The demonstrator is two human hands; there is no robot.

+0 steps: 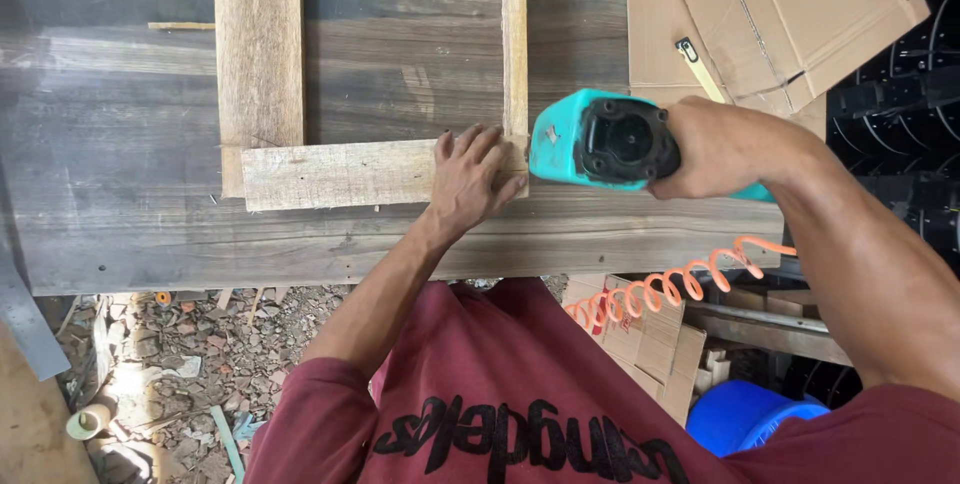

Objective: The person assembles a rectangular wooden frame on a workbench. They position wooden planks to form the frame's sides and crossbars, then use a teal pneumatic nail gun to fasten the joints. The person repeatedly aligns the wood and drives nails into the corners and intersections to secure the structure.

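Head view: right hand [715, 149] grips teal nail gun [600, 141] just right of the short horizontal board [345, 174], whose right end the left hand [470, 179] presses flat, fingers spread, against the narrow upright slat [514, 39].

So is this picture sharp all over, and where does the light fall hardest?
In the head view, the left hand on the pale wood strip and the turquoise air tool in the right hand look sharp. Strong sun falls on the forearms and on the rubble at lower left, which is nearly washed out. The workbench is evenly lit.
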